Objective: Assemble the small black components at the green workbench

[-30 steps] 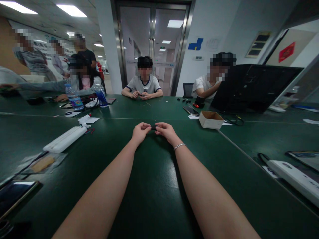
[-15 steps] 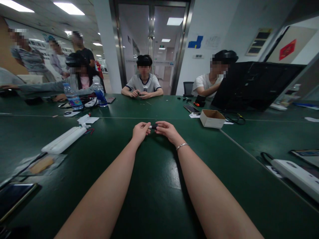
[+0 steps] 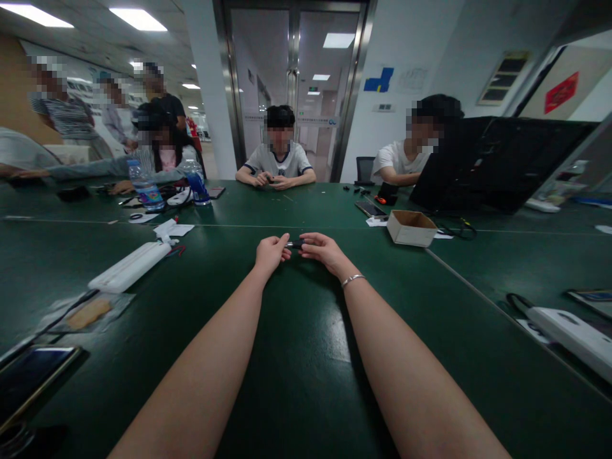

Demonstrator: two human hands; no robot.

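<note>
Between my fingertips, just above the green table [image 3: 291,357], is a small dark rod-like piece [image 3: 296,244] with a shiny silver section toward its left end. It lies roughly level; its exact kind is too small to make out. My left hand [image 3: 272,253] is closed, pinching the silver end between thumb and fingers. My right hand [image 3: 322,249], with a silver bracelet [image 3: 352,279] at the wrist, closes its fingertips on the black end. Both ends of the piece are partly hidden by the fingers.
An open small box [image 3: 412,231] stands right of my hands, near a phone [image 3: 370,209]. To the left lie a white power strip [image 3: 129,268], a plastic bag [image 3: 90,314] and another phone [image 3: 36,379]. A second power strip [image 3: 574,338] is at right. A person [image 3: 277,156] sits opposite.
The view has shifted slightly, so the surroundings sit a little further right. Between my hands a bit more of the silver section shows; both hands keep hold of the piece.
</note>
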